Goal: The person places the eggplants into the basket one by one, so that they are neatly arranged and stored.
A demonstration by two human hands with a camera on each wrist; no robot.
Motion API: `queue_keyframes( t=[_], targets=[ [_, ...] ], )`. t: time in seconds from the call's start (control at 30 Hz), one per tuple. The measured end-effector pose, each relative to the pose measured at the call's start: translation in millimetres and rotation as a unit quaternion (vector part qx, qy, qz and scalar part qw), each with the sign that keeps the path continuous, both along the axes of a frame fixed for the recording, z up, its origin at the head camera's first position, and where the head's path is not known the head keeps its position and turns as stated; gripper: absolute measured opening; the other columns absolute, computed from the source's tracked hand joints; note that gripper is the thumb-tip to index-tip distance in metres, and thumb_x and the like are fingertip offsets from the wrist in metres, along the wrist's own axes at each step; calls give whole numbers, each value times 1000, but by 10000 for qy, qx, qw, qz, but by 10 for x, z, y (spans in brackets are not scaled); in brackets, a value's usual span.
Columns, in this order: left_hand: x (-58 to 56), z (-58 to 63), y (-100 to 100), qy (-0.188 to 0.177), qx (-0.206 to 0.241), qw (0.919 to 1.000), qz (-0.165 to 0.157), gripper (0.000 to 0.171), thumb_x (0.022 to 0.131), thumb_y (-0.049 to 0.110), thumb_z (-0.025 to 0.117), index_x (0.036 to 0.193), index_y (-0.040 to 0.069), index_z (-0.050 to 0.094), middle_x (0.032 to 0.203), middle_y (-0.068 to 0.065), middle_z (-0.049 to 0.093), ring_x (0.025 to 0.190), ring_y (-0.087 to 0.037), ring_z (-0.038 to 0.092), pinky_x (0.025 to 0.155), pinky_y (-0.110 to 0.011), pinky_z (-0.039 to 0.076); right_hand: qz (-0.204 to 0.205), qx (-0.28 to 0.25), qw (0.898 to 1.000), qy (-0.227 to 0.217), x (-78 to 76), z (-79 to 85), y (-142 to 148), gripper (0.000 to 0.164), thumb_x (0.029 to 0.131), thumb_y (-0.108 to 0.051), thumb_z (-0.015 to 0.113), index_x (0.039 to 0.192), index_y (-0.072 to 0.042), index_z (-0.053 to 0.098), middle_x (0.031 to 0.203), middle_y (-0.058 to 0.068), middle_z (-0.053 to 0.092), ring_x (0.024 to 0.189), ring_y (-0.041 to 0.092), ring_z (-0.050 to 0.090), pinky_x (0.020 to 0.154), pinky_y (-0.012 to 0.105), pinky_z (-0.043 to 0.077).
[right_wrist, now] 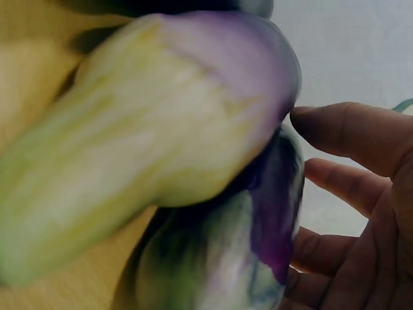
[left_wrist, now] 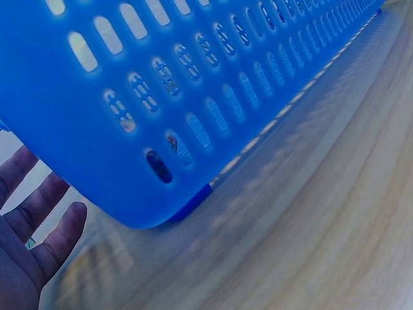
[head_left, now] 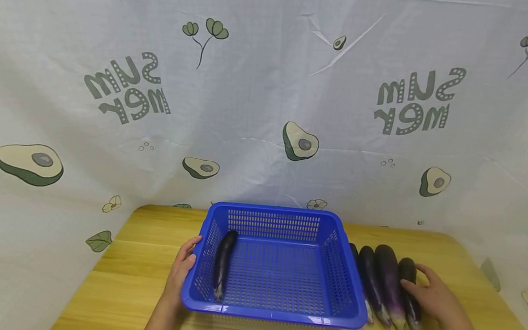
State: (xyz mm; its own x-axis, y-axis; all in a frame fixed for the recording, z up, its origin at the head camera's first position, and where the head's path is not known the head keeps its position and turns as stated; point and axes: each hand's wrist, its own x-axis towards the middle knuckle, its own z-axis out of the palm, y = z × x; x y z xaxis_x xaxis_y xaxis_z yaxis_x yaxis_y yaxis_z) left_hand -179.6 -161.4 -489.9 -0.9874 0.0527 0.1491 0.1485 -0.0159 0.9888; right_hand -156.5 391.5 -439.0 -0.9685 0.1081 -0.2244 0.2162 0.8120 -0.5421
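A blue plastic basket (head_left: 269,315) stands on the table with one dark eggplant (head_left: 223,266) lying along its left side. My left hand (head_left: 180,273) is at the basket's left wall, fingertips by the rim; in the left wrist view its fingers (left_wrist: 64,229) are extended and spread beside the basket corner. Right of the basket lie several eggplants side by side, the largest being a purple one (head_left: 388,280) with a pale stem end. My right hand (head_left: 436,298) holds the rightmost dark eggplant (head_left: 407,272), thumb on its left side and fingers on its right.
The wooden table (head_left: 137,269) carries everything, and a white printed cloth (head_left: 250,106) hangs right behind it. The leftmost eggplants of the row lie close against the basket's right wall, partly hidden by it. Dark wrist straps show at the bottom edge.
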Motion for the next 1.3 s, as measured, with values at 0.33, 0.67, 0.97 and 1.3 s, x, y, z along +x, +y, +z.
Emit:
queue_keyframes(
  t=[0.33,0.67,0.97,1.3],
  targets=[
    [1,-1,-7,87,98,9999,-63,49,108,25,29,156,13,32,156,-26,38,132,-37,51,101,-54,54,-12,-196,9997,124,-61,-75,20,73,104,-30,52,147,17,16,125,49,54,106,53,65,87,56,53],
    [-4,-5,-8,58,239,9996,-135,50,108,24,29,156,11,30,156,-28,36,134,-45,48,102,-60,52,-172,-298,9993,152,-21,-40,38,78,104,-30,51,151,16,8,143,56,26,124,69,43,101,73,39],
    [-10,-2,-8,166,168,9996,-124,50,107,23,29,156,9,30,156,-28,37,135,-47,46,103,-61,51,-156,-275,9994,164,-11,64,49,77,107,-32,45,155,12,6,147,55,18,127,71,37,98,74,41],
    [-9,-12,-6,159,85,9998,-89,50,108,24,30,156,11,32,155,-28,38,133,-43,49,101,-58,53,47,25,9996,275,-6,274,-99,74,108,-41,42,158,6,14,140,50,41,122,61,53,82,58,55]
  ],
)
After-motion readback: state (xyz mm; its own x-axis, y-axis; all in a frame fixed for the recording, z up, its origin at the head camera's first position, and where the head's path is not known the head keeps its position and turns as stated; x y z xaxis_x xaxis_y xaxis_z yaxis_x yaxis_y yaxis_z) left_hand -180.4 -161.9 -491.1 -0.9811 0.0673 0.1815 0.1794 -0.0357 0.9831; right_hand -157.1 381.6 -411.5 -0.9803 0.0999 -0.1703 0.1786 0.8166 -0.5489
